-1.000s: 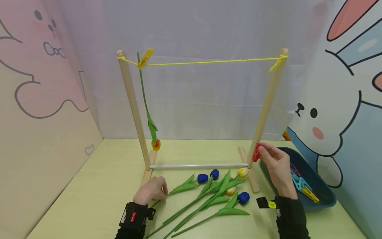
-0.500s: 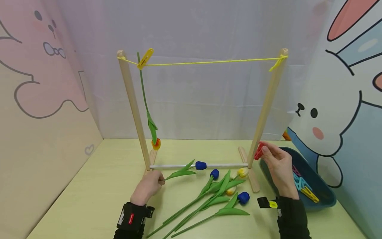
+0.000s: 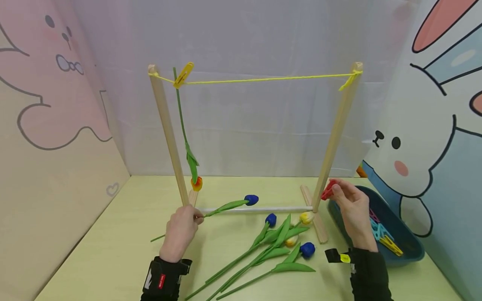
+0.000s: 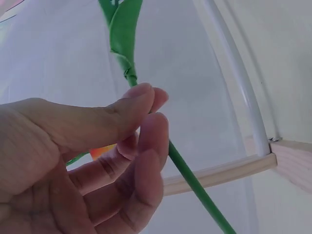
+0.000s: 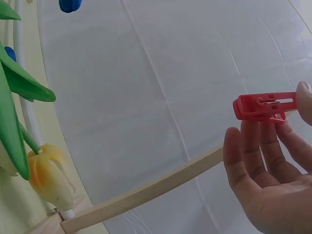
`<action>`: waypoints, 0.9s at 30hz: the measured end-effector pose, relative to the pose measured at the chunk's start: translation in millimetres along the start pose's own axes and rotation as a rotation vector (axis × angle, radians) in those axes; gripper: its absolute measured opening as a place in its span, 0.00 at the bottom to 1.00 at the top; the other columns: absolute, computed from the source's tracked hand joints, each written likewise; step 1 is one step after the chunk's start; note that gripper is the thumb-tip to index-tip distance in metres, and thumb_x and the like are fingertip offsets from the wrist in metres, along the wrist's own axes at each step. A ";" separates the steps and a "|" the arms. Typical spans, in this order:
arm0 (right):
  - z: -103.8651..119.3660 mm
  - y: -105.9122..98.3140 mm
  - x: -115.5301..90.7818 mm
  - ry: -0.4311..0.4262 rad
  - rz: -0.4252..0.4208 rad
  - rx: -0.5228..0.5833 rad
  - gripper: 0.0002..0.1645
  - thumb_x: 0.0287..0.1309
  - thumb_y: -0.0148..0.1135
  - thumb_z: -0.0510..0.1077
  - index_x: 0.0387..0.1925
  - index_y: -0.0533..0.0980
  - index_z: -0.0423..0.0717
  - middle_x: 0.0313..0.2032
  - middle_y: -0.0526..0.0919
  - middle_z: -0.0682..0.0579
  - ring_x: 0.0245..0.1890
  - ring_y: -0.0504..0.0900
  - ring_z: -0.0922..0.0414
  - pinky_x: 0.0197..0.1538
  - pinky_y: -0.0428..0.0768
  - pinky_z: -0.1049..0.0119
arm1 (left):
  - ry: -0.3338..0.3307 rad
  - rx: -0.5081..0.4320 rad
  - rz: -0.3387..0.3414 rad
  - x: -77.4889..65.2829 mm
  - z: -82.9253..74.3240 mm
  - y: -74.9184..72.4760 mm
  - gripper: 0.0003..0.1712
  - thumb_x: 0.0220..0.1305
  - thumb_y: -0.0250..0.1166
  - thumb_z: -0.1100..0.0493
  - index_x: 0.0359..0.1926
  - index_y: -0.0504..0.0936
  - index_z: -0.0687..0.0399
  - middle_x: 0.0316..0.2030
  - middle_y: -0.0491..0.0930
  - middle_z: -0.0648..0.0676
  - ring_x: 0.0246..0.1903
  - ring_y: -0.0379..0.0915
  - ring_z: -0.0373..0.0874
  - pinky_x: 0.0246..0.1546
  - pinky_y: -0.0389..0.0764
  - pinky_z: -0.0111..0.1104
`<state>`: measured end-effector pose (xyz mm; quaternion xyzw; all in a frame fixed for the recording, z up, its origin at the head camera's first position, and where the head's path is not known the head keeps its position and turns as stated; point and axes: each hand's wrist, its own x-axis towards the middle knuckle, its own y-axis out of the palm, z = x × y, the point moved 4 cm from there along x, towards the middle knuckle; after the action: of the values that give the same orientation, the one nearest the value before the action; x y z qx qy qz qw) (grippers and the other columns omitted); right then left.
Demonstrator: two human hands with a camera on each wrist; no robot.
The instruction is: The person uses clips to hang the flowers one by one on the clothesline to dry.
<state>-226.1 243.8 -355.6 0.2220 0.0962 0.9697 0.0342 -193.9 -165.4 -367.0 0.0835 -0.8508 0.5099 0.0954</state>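
Note:
My left hand (image 3: 180,232) pinches the green stem of a blue tulip (image 3: 251,200) near the left post, its flower pointing right. In the left wrist view the stem (image 4: 195,183) passes between thumb and fingertips. Beside the right post, my right hand (image 3: 352,213) holds a red clothespin (image 3: 329,190) between thumb and fingers; the right wrist view shows this clothespin (image 5: 263,106) side-on. From the yellow string (image 3: 263,79) hangs an orange tulip (image 3: 196,184), head down, its stem clipped by a yellow clothespin (image 3: 183,75).
Several blue and yellow-white tulips (image 3: 260,255) lie in front of the frame. A dark blue basket (image 3: 412,251) at the right holds several clothespins (image 3: 382,234). The wooden posts (image 3: 337,138) stand on flat feet, joined low down by a white rod (image 3: 278,209).
My left hand has lifted the blue tulip off the table and moved up and left with it. The right hand has shifted slightly right, still holding the red clothespin, which has tilted.

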 end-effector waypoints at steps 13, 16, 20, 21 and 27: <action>-3.2 1.3 1.6 -0.021 0.030 0.009 0.11 0.76 0.49 0.40 0.50 0.77 0.50 0.39 0.82 0.59 0.39 0.81 0.65 0.47 0.81 0.77 | -0.015 0.014 -0.199 -1.6 -1.8 -14.3 0.04 0.59 0.73 0.63 0.36 0.91 0.56 0.36 0.79 0.58 0.16 0.69 0.48 0.13 0.63 0.32; -2.5 1.6 1.2 -0.018 0.035 0.004 0.11 0.76 0.50 0.40 0.52 0.76 0.46 0.39 0.82 0.59 0.39 0.81 0.65 0.47 0.80 0.77 | 0.005 -0.047 -0.256 -1.5 -2.5 -18.6 0.04 0.59 0.72 0.67 0.36 0.90 0.61 0.36 0.78 0.60 0.20 0.74 0.52 0.15 0.69 0.34; -2.1 2.2 0.4 -0.013 0.040 0.004 0.11 0.75 0.50 0.39 0.53 0.75 0.44 0.39 0.83 0.59 0.39 0.81 0.64 0.47 0.81 0.77 | 0.037 -0.136 -0.340 -0.3 -2.1 -22.5 0.05 0.59 0.71 0.69 0.37 0.89 0.66 0.34 0.78 0.63 0.28 0.79 0.57 0.25 0.78 0.41; -2.1 2.3 0.6 -0.013 0.043 0.002 0.11 0.75 0.50 0.39 0.53 0.75 0.45 0.39 0.83 0.59 0.39 0.81 0.64 0.47 0.81 0.77 | 0.043 -0.159 -0.357 0.1 -1.7 -23.0 0.05 0.59 0.71 0.70 0.38 0.89 0.67 0.33 0.78 0.63 0.30 0.79 0.58 0.27 0.79 0.43; -3.2 3.5 2.7 -0.024 0.055 -0.020 0.11 0.76 0.50 0.40 0.52 0.76 0.48 0.39 0.83 0.59 0.39 0.82 0.65 0.47 0.82 0.76 | 0.120 -0.246 -0.478 2.5 0.6 -27.0 0.06 0.55 0.72 0.73 0.36 0.89 0.69 0.29 0.76 0.61 0.28 0.79 0.54 0.29 0.78 0.31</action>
<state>-230.0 240.1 -356.6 0.2357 0.0798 0.9685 0.0110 -189.9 -178.6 -343.6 0.2393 -0.8553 0.3700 0.2727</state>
